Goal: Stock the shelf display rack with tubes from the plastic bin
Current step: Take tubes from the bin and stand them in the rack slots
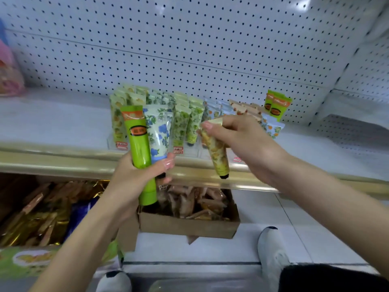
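Grips two tubes upright in the left hand (143, 171), caps down: a green tube (137, 148) and a blue-flowered tube (158, 133), side by side and touching, fingers (166, 163) curled round both. Pinches a yellow-flowered tube (217, 153) near its crimped end in the right hand (237, 140), fingers clamped on it, black cap hanging down, body tilted. Holds both hands just in front of the display rack (110, 144) on the white shelf (63, 123), where rows of stocked tubes (183, 119) stand upright before the pegboard (189, 49). Shows, under the shelf edge, a cardboard box (189, 225) of wrapped snacks and, to its right on the floor, a white shoe (271, 249).
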Demonstrator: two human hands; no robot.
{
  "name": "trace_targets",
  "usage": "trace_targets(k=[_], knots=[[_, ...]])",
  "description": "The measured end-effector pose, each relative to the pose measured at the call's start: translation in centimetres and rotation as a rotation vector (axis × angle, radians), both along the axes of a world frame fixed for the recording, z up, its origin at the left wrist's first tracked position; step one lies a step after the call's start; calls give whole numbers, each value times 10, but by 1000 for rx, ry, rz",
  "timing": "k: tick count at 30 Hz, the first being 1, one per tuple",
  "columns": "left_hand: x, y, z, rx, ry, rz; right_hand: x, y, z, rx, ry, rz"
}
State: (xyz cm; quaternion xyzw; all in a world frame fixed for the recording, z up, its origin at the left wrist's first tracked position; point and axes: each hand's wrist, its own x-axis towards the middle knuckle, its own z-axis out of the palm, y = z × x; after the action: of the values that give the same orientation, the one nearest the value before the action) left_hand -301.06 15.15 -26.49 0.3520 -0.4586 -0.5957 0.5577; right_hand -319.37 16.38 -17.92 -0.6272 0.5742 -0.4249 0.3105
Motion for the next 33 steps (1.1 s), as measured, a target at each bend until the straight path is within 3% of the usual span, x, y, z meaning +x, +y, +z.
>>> trace_targets(k=[5, 13, 17, 22, 33], knots=[[26, -2, -18, 24, 45, 65, 10, -20, 30, -103, 177, -64], [72, -14, -19, -30, 142, 252, 43, -60, 62, -78, 197, 193], [86, -19, -21, -18, 166, 283, 67, -75, 63, -89, 372, 237], [88, -22, -21, 23, 165, 301, 92, -94, 49, -290, 701, 123], [80, -24, -17, 101, 181, 256, 106, -119, 35, -281, 645, 58]])
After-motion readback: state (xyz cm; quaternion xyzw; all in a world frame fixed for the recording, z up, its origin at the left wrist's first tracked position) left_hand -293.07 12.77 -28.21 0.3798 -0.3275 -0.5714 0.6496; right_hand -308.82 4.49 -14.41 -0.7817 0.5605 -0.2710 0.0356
